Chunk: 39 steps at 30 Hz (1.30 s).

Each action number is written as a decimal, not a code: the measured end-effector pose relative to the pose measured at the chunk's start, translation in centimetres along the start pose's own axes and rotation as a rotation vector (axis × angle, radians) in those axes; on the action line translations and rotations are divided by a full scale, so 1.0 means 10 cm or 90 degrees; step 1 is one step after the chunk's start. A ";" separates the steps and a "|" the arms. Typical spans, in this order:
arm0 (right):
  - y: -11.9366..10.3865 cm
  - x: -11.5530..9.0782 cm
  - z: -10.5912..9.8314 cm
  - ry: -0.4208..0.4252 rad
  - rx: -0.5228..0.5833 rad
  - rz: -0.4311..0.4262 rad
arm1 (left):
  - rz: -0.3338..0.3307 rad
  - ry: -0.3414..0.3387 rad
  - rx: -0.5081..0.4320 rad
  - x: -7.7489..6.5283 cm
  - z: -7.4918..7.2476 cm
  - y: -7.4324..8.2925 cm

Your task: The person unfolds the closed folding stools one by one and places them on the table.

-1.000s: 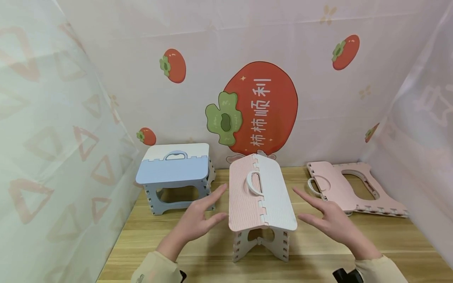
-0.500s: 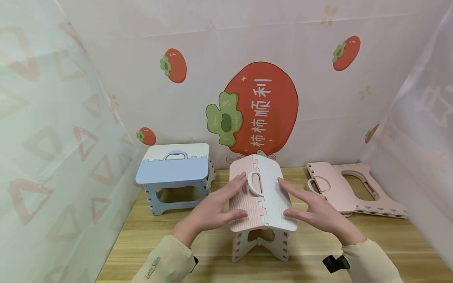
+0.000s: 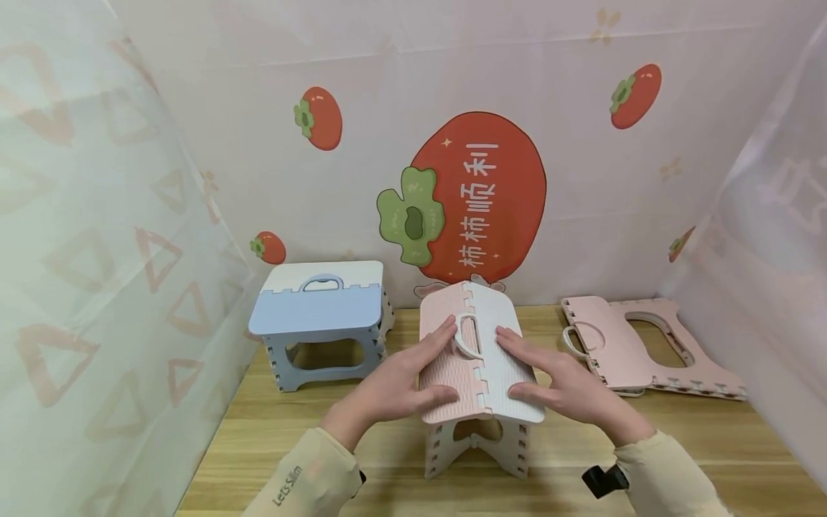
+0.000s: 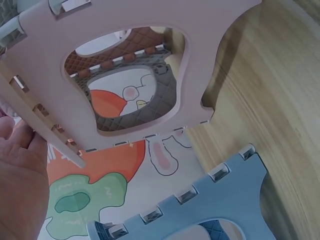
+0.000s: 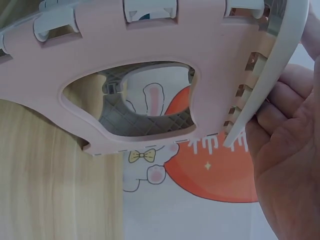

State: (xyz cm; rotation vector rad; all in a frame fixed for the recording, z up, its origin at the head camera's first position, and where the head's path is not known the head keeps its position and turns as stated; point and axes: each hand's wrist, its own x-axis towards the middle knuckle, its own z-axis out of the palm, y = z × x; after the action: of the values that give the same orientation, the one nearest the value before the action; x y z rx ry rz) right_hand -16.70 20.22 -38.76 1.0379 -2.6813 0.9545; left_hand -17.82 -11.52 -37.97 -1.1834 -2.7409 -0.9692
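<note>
A folding step stool (image 3: 442, 301) with a pink half and a white half stands on the wooden table, its top slightly peaked along the centre hinge. A white carry handle (image 3: 458, 334) lies at that hinge. My left hand (image 3: 393, 384) rests on the pink half, fingers stretched and thumb spread. Opposite it, my right hand (image 3: 563, 380) lies on the white half with extended fingers. The left wrist view shows the stool's pink leg panel (image 4: 200, 55) from below, with my hand at the left edge. From the right wrist, another leg panel (image 5: 215, 65) shows beside my palm.
To the left stands an unfolded blue and white stool (image 3: 316, 312). A pink stool (image 3: 620, 348) lies at the right with its leg panel spread flat. Printed fabric walls (image 3: 581, 201) enclose the wooden table (image 3: 258, 445) at the back and both sides.
Both hands have moved inward from either side of the pink and white stool and come down onto its top. The stools have not moved.
</note>
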 end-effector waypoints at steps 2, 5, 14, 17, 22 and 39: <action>0.00 0.00 0.00 -0.002 0.001 0.000 | 0.000 0.001 0.002 -0.01 0.01 -0.01; 0.01 -0.01 0.01 -0.005 0.006 0.002 | -0.001 0.001 0.005 -0.02 0.02 -0.01; 0.01 -0.02 0.02 -0.013 0.006 0.012 | -0.005 -0.006 0.021 -0.04 0.02 0.00; 0.00 -0.02 0.01 -0.016 -0.001 0.013 | -0.001 -0.009 0.028 -0.04 0.01 0.01; 0.00 -0.02 0.00 -0.019 -0.011 0.018 | -0.007 -0.016 0.039 -0.04 0.00 0.01; -0.01 -0.02 0.00 -0.013 -0.023 -0.003 | -0.013 -0.029 0.063 -0.04 -0.01 0.04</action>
State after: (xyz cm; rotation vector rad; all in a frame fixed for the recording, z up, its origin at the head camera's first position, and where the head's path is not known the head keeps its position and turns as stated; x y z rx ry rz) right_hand -16.45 20.29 -38.79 1.0525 -2.7006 0.8956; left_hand -17.31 -11.66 -37.78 -1.1775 -2.8045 -0.8078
